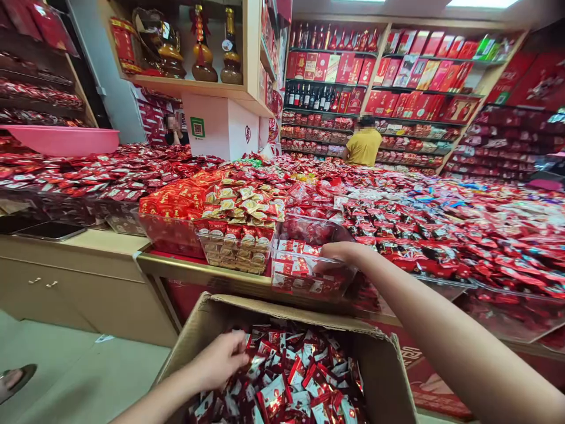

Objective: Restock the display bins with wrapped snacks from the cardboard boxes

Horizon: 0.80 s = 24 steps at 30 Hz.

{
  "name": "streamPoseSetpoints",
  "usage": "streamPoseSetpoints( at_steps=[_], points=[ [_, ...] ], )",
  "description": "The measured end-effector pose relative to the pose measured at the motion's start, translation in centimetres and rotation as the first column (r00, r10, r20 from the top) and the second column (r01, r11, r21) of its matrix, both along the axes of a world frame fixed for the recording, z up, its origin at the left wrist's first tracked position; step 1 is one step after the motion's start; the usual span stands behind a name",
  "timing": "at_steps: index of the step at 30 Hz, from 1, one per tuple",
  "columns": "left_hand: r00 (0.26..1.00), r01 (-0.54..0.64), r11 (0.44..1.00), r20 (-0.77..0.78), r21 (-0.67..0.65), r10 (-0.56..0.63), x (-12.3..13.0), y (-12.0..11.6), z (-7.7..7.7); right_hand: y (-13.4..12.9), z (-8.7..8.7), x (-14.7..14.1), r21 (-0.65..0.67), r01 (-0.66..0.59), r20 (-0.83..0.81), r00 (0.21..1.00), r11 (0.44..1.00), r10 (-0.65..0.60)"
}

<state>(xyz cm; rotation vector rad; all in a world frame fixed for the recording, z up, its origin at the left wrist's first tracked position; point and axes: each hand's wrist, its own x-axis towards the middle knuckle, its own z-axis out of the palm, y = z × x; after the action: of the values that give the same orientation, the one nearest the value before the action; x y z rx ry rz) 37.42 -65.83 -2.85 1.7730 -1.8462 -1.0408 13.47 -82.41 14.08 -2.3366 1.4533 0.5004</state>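
Observation:
An open cardboard box [397, 377] filled with small red and white wrapped packets [273, 394] stands at the bottom centre. My left hand [225, 358] is inside its left part, on the packets, with fingers curled; whatever they hold is hard to make out. My right hand [338, 256] reaches into a clear plastic bin [313, 221] on the counter, its fingers partly hidden behind the wall. Red and white packets [295, 266] lie low in that bin, beside the fingers. Left of it, another bin is heaped with gold and red packets [238, 229].
Heaps of wrapped sweets [397, 218] cover the long counter. A pink basin [66, 141] and a dark flat device [50, 231] are at left. A person in yellow [364, 147] stands by the back shelves; another person [175, 132] is behind the pillar. A foot [15, 380] shows at lower left.

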Motion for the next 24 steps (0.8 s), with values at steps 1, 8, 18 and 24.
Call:
streamPoseSetpoints(
  at_steps=[1, 8, 18, 24],
  points=[
    [0.996, -0.024, 1.000, -0.082, 0.009, 0.025, -0.3, 0.0, 1.1, 0.1, 0.1, 0.0, -0.001, -0.012, 0.002, 1.000, 1.000, 0.012],
    [0.667, -0.233, 0.961, -0.695, 0.148, 0.269, -3.8, 0.3, 7.1, 0.7, 0.3, 0.0, 0.011, -0.054, 0.021, 0.998, 0.998, 0.054],
    [0.450, -0.120, 0.948, -0.835, 0.295, 0.317, -5.3, 0.1, 7.8, 0.5, 0.2, 0.0, -0.017, -0.046, 0.050, 0.998, 0.999, 0.047],
    [0.264, -0.045, 0.905, -0.869, 0.422, 0.418, -6.2, 0.7, 7.0, 0.0, -0.3, 0.0, -0.026, -0.051, 0.094, 0.994, 0.998, 0.053]
  ],
)
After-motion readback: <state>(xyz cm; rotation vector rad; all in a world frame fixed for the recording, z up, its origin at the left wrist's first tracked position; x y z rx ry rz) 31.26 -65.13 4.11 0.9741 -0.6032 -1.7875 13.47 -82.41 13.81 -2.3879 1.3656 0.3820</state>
